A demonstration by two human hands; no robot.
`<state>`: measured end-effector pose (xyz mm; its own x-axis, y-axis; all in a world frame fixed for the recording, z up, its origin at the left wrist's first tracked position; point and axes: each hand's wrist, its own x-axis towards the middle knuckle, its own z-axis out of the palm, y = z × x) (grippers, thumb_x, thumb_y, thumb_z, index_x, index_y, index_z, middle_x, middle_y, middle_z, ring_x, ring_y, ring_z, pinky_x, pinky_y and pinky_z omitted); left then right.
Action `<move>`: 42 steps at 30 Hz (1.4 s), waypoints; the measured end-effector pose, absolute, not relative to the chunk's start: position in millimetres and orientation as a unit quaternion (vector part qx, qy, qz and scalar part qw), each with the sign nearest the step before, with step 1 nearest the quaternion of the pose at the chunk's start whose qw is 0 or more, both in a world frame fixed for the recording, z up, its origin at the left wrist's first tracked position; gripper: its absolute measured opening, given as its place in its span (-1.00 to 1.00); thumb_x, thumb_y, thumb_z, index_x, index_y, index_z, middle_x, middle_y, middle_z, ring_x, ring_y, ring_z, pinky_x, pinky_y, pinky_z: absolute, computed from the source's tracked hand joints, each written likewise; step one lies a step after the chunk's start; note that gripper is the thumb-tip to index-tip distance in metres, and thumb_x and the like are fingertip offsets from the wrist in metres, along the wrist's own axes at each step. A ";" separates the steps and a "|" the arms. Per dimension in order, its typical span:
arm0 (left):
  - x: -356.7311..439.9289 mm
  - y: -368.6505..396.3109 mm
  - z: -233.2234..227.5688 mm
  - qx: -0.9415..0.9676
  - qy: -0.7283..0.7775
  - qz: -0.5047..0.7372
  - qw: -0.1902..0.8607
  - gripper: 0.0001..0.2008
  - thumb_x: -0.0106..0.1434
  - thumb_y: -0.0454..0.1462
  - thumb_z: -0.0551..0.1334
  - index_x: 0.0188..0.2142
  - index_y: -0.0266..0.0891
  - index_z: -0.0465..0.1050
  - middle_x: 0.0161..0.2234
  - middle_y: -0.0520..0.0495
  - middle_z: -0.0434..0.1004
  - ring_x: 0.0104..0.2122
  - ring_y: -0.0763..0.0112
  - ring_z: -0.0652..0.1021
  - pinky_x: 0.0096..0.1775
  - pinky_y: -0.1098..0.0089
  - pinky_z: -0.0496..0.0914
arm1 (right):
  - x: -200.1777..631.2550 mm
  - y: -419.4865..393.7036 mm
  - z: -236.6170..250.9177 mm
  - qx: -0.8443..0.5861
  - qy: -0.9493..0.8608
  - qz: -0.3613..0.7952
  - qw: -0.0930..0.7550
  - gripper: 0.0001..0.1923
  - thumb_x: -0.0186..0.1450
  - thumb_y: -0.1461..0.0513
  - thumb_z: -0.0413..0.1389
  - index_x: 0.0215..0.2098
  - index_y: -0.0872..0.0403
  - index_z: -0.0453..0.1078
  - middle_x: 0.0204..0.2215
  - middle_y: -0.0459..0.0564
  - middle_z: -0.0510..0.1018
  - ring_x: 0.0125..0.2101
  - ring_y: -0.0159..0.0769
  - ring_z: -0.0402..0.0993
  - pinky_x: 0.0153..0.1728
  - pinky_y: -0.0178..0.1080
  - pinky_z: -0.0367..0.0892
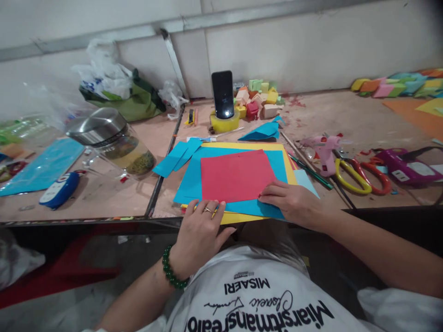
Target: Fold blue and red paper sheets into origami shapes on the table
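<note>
A red sheet of paper [237, 177] lies on a larger blue sheet [188, 184], with a yellow sheet [242, 218] underneath. My left hand [202, 223] rests its spread fingers along the near edge of the stack, fingertips at the red sheet's lower left edge; it wears a ring and a green bead bracelet. At the red sheet's lower right corner, my right hand [292, 200] has its fingers and thumb closed on the paper. Blue paper strips [178, 157] lie by the stack's upper left, and a folded blue piece [261, 131] sits behind it.
To the left stand a glass jug [126, 152] with a steel lid and a blue tape measure [59, 190]. A phone [223, 94] stands in a yellow tape roll [224, 123] before small paper boxes [256, 103]. Rightward lie a pink glue gun [324, 152], scissors [351, 177] and a purple device [408, 166].
</note>
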<state>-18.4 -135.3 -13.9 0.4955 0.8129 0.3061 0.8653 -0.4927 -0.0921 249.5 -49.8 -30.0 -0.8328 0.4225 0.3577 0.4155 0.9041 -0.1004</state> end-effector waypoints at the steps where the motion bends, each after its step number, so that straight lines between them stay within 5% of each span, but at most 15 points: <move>1: -19.5 -135.2 -14.1 -0.855 -0.492 -0.110 0.118 -0.57 0.27 -0.07 0.24 0.00 -0.34 0.48 -0.17 -0.23 0.58 -0.20 0.06 0.51 -0.12 0.08 0.29 | 252.0 -50.8 -30.7 -0.227 -0.954 0.016 0.194 -0.57 0.31 0.46 -0.15 -0.16 0.10 0.53 -0.26 0.08 0.61 -0.22 -0.26 0.50 -0.27 -0.25 0.50; 13: -26.3 -142.7 -29.5 -0.838 -0.506 -0.158 0.134 -0.60 0.36 -0.15 0.10 0.03 -0.40 0.44 -0.10 -0.29 0.54 -0.16 0.07 0.45 -0.12 0.13 0.30 | 275.1 -62.4 -31.5 -0.302 -0.928 0.018 0.217 -0.58 0.26 0.48 -0.11 -0.19 0.04 0.53 -0.29 0.05 0.63 -0.24 -0.26 0.53 -0.31 -0.25 0.55; 20: -37.2 -149.7 -28.4 -0.809 -0.541 -0.159 0.165 -0.63 0.37 -0.19 0.08 -0.02 -0.41 0.48 -0.22 -0.28 0.54 -0.23 0.10 0.45 -0.16 0.14 0.32 | 271.6 -66.0 -31.7 -0.297 -0.919 0.006 0.259 -0.61 0.28 0.46 -0.11 -0.22 0.07 0.52 -0.31 0.06 0.62 -0.26 -0.28 0.54 -0.30 -0.27 0.52; 28: -60.4 -120.5 4.4 -0.814 -0.562 -0.127 0.066 -0.61 0.39 -0.07 0.03 -0.24 -0.21 0.56 -0.34 -0.13 0.56 -0.35 0.22 0.53 -0.31 0.28 0.36 | 267.8 -33.9 -5.4 -0.400 -0.894 0.124 0.159 -0.72 0.35 0.20 -0.04 -0.16 0.03 0.51 -0.20 0.07 0.60 -0.20 -0.18 0.56 -0.16 -0.15 0.47; 32: -66.3 -61.3 15.1 -0.779 -0.618 -0.094 0.040 -0.57 0.33 -0.02 0.12 -0.09 -0.34 0.48 -0.18 -0.29 0.55 -0.17 0.07 0.55 -0.23 0.27 0.38 | 249.4 20.7 2.1 -0.559 -0.817 0.097 0.103 -0.47 0.22 -0.01 0.15 0.01 0.18 0.42 -0.14 0.23 0.58 -0.16 0.00 0.55 -0.22 -0.09 0.44; 35: -65.6 -12.6 12.5 -0.774 -0.624 -0.105 -0.037 -0.38 0.18 -0.01 0.29 0.08 -0.42 0.34 -0.17 -0.31 0.54 -0.14 0.01 0.53 -0.22 0.26 0.37 | 237.2 54.4 0.0 -0.583 -0.795 0.152 0.071 -0.27 0.07 -0.03 0.30 0.09 0.21 0.36 -0.21 0.18 0.59 -0.27 -0.07 0.55 -0.35 -0.19 0.40; 42: -67.1 36.5 -3.6 -0.664 -0.621 -0.292 -0.295 -0.47 -0.29 -0.22 0.53 -0.30 -0.28 0.43 -0.56 0.10 0.31 -0.50 0.34 0.40 -0.43 0.40 0.25 | 233.8 69.0 -13.1 -0.571 -0.776 0.234 0.130 -0.45 -0.04 0.04 0.36 -0.16 0.16 0.44 -0.50 -0.04 0.54 -0.44 -0.20 0.48 -0.49 -0.27 0.26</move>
